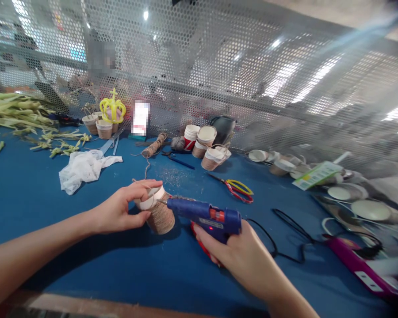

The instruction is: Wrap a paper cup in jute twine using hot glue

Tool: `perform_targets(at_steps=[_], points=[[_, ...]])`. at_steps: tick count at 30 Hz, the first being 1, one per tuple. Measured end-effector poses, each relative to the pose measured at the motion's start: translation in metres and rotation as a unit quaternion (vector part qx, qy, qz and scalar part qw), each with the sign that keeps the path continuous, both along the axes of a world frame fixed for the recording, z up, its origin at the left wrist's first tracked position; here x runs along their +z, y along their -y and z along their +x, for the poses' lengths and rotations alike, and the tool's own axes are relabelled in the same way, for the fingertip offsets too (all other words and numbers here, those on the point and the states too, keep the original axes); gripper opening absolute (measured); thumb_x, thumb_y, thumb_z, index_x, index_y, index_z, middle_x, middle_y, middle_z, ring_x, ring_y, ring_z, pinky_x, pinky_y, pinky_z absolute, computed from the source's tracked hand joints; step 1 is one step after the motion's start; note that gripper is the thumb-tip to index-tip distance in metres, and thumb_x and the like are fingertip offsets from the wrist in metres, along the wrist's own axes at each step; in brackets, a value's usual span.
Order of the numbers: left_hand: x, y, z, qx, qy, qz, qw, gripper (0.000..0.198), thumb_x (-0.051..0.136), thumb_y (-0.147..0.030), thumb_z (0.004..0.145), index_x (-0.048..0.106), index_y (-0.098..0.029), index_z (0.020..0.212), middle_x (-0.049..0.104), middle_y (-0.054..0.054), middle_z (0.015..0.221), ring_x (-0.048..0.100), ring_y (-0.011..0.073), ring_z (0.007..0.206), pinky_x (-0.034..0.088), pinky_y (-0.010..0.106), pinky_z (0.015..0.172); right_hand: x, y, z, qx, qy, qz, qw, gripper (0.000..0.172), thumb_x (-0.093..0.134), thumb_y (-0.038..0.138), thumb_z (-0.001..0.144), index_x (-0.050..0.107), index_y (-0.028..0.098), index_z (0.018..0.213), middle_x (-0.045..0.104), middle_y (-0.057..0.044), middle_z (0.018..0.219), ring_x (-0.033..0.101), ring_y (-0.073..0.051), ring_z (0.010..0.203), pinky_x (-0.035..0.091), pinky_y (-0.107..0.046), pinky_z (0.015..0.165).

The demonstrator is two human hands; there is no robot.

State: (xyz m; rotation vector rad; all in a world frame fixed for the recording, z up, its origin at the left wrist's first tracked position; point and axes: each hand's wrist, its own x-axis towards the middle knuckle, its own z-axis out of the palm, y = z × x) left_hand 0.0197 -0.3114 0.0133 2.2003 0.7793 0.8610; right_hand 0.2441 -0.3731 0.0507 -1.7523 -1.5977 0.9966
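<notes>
My left hand [129, 205] is closed on the white rim end of a paper cup [162, 216] whose body is wrapped in brown twine. The cup tilts on the blue table. In my right hand [228, 245] is a blue hot glue gun [199, 212] with a red light showing. Its metal nozzle points left and meets the cup near the border of white paper and twine; whether it touches I cannot tell. A strand of twine [147, 165] runs from the cup back to a twine roll [155, 145].
Red-and-yellow scissors [237, 189] lie right of centre, with several wrapped cups [212, 158] behind. A crumpled white cloth [86, 170] lies left. At the right are a purple power strip [358, 265] and black cables [288, 225]. A perforated metal screen [185, 66] bounds the back.
</notes>
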Motion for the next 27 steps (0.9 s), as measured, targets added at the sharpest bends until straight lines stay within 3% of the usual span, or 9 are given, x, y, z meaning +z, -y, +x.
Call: perform_targets(at_steps=[6,11,22,27], points=[[0.000,0.000,0.000,0.004,0.002,0.004,1.000,0.012,0.052,-0.016,0.073,0.042,-0.018,0.068,0.049,0.015,0.129,0.042,0.0254,0.122,0.034,0.043,0.098,0.001,0.002,-0.003,0.013,0.020,0.050,0.998,0.024,0.056,0.034,0.070,0.045,0.019,0.054,0.046,0.004,0.042,0.040,-0.008,0.036,0.036,-0.020,0.035],[-0.001,0.001,0.001,0.008,0.008,0.006,1.000,0.017,0.053,-0.017,0.074,0.038,-0.019,0.066,0.050,0.015,0.128,0.041,0.0251,0.123,0.033,0.043,0.099,-0.007,0.005,-0.009,0.048,0.041,0.114,0.991,0.016,0.057,0.029,0.067,0.051,0.020,0.056,0.052,0.002,0.046,0.050,-0.011,0.044,0.040,-0.020,0.040],[0.000,0.002,0.000,0.008,0.005,-0.001,1.000,0.013,0.052,-0.013,0.072,0.041,-0.018,0.067,0.049,0.015,0.129,0.042,0.0238,0.122,0.035,0.040,0.098,0.006,-0.002,0.001,0.025,0.017,0.024,0.999,0.024,0.058,0.032,0.068,0.046,0.020,0.051,0.045,0.005,0.038,0.040,-0.008,0.033,0.034,-0.020,0.034],[0.000,0.001,0.000,0.005,0.002,0.008,1.000,0.010,0.051,-0.014,0.072,0.043,-0.018,0.067,0.051,0.014,0.128,0.044,0.0238,0.121,0.036,0.040,0.097,0.004,-0.007,0.000,-0.013,0.025,0.045,0.999,0.030,0.056,0.034,0.069,0.040,0.021,0.048,0.040,0.006,0.033,0.033,-0.006,0.030,0.030,-0.021,0.033]])
